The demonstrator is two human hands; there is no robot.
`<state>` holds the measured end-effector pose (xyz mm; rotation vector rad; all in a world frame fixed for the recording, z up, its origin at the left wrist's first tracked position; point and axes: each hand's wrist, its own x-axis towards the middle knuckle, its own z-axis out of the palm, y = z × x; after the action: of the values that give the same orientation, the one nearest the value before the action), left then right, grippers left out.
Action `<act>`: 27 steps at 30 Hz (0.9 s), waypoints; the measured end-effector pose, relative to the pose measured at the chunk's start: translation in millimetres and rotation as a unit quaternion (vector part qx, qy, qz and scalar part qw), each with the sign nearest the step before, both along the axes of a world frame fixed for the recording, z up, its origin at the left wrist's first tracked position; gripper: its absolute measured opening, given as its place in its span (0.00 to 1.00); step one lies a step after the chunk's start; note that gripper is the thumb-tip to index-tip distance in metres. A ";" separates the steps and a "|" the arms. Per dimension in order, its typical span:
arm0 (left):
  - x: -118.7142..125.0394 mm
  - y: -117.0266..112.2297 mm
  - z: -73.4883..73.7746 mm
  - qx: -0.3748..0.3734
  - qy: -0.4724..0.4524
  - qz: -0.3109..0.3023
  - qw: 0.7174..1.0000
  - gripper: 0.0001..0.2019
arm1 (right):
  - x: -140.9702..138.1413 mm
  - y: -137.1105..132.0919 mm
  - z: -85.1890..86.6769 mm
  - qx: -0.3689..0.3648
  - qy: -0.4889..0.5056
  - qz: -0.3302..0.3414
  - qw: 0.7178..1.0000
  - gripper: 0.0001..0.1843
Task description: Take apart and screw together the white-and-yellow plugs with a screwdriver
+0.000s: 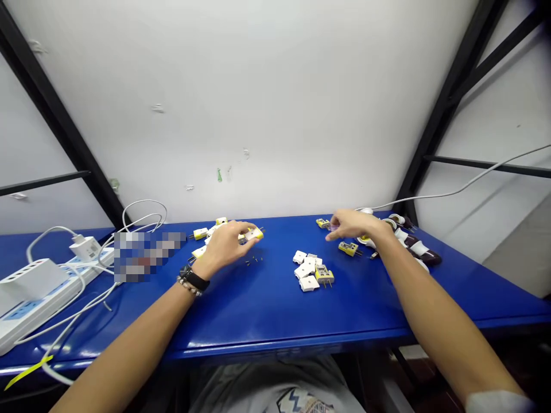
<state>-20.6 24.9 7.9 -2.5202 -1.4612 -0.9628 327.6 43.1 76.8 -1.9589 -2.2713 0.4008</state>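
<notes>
My left hand (228,244) pinches a white and yellow plug (253,234), its pins pointing right. Below that hand and to its left lie several more such plugs (200,233). Small screws (253,260) are scattered just right of its wrist. My right hand (352,223) hovers at the back right, fingers curled, with a small pinkish thing at them that I cannot make out. Close by are an opened yellow plug half (349,248) and another (322,223). Between the hands sits a group of white plug covers (305,268) beside a yellow plug half with pins (324,275).
White power strips (43,287) with a charger (86,248) and loose cables (81,310) occupy the left side. White and dark brown fittings (419,249) pile up at the right. A wall and black frame posts (447,109) bound the blue table (258,315).
</notes>
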 end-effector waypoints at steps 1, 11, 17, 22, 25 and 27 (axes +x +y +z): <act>-7.2 3.0 2.4 0.016 0.002 0.049 0.999 0.16 | 8.8 2.1 0.8 -0.017 -0.048 -0.037 0.998 0.14; -42.4 23.0 -4.9 -0.004 0.125 0.189 0.974 0.19 | 9.3 9.8 -9.4 -0.209 -0.144 -0.058 0.966 0.09; -18.1 16.0 -11.3 0.043 0.118 0.094 0.988 0.17 | -12.0 16.4 -29.2 -0.063 -0.108 0.027 0.992 0.27; 25.8 -12.6 -16.6 -0.019 0.117 -0.149 0.982 0.16 | -40.0 10.9 -46.2 0.026 -0.083 0.084 0.993 0.24; 47.8 -33.9 -18.3 -0.058 0.150 -0.238 0.958 0.21 | -51.8 7.4 -54.3 0.065 -0.062 0.097 0.991 0.24; 55.4 -43.3 -17.8 -0.071 0.177 -0.263 0.946 0.23 | -57.2 6.1 -59.0 0.082 -0.045 0.115 0.989 0.23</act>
<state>34.7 -18.5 -10.0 -3.0582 -0.7960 -0.4033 270.5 49.2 17.8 -1.6781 -2.5071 0.1418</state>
